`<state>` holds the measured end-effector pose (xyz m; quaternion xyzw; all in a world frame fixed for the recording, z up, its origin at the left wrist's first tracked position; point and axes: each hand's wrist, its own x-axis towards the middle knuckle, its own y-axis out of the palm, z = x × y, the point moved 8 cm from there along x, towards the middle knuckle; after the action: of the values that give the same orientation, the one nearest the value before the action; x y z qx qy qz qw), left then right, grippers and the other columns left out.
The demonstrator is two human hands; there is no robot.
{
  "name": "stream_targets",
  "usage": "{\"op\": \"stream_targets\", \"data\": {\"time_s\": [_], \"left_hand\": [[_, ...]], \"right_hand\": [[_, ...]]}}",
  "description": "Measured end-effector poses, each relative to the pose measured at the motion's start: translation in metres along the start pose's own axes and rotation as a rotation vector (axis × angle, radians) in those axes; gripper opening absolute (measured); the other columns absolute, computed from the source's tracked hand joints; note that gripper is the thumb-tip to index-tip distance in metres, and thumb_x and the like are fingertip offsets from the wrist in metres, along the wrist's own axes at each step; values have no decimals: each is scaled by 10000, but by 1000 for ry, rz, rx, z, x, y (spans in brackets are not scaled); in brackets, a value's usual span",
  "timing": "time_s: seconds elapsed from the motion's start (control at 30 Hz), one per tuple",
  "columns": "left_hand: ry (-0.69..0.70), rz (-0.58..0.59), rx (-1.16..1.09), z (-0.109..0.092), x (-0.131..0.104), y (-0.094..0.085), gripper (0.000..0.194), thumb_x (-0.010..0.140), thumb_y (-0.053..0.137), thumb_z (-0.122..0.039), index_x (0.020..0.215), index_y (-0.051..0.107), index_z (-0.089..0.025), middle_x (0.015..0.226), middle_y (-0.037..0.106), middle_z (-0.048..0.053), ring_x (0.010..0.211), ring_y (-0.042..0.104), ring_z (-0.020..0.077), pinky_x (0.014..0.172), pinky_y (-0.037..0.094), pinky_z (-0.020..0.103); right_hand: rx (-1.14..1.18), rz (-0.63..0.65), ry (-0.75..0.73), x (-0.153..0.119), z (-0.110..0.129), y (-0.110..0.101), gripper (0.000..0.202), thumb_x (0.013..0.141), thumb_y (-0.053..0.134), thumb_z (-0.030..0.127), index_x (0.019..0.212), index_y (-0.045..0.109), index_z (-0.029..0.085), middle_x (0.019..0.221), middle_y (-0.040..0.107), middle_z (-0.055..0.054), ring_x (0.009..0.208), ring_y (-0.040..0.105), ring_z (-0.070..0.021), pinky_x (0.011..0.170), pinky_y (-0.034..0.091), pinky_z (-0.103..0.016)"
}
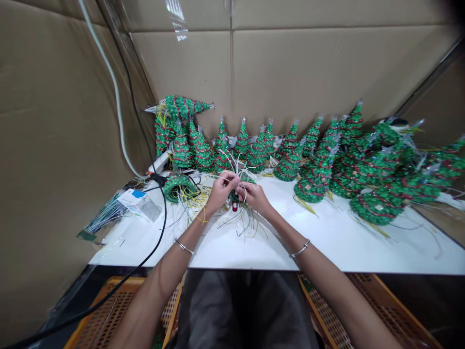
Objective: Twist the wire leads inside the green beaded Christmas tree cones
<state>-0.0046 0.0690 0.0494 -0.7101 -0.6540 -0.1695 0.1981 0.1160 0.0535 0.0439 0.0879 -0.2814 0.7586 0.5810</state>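
Observation:
Near the middle of the white table [232, 252], my left hand [221, 190] is closed on a bunch of thin white wires [237, 165] that fan upward. Close beside it on the right, my right hand [254, 196] pinches white wire ends, its fingertips almost touching the left ones. Partly hidden under both hands is a green tinsel piece, with a small red object [235, 206] below it and loose wires spreading out on the table. Left of my hands, a green tinsel tree [178, 188] lies with its hollow base facing me among yellow wires.
Many small green trees with red garland [243, 140] stand along the back and right. At the left are a wire bundle [105, 213], a printed packet [140, 203] and a black cable [163, 228]. Orange crates [119, 295] sit below the table edge. Cardboard walls surround it.

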Motion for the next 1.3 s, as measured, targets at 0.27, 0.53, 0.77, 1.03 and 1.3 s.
{"op": "stream_targets", "data": {"time_s": [0.27, 0.53, 0.77, 1.03, 1.3], "left_hand": [[-33, -18, -86, 7, 5, -7, 223, 766, 750, -390, 787, 717, -170, 862, 700, 41, 799, 619, 144, 754, 479, 263], [-191, -129, -260, 16, -1, -8, 254, 726, 784, -425, 815, 747, -190, 902, 733, 59, 805, 657, 150, 755, 498, 271], [-268, -210, -378, 20, -6, -5, 256, 715, 790, -406, 779, 724, -168, 878, 715, 48, 696, 628, 109, 650, 468, 234], [-322, -358, -532, 31, -6, -8, 172, 700, 773, -300, 759, 697, -157, 836, 701, 38, 672, 603, 91, 588, 436, 196], [-350, -481, -548, 33, 3, -33, 178, 712, 759, -256, 861, 716, -170, 881, 741, 41, 697, 632, 83, 548, 395, 165]], "right_hand": [[72, -13, 47, -3, -1, -1, 407, 930, 513, 516, 743, 630, 174, 571, 588, 9, 548, 557, -114, 590, 447, -234], [273, -152, 71, -6, -8, -1, 360, 919, 550, 489, 823, 668, 163, 615, 603, 4, 531, 558, -114, 580, 471, -251], [157, -167, 24, -8, -6, -1, 358, 946, 528, 453, 775, 653, 164, 569, 593, 4, 518, 555, -122, 578, 450, -257], [104, -159, -10, -7, -2, 2, 368, 951, 507, 484, 816, 661, 178, 590, 590, 1, 523, 558, -135, 570, 456, -266], [140, -155, -7, -9, -2, 3, 362, 957, 495, 481, 844, 655, 176, 614, 585, -3, 523, 571, -137, 544, 458, -261]]}}
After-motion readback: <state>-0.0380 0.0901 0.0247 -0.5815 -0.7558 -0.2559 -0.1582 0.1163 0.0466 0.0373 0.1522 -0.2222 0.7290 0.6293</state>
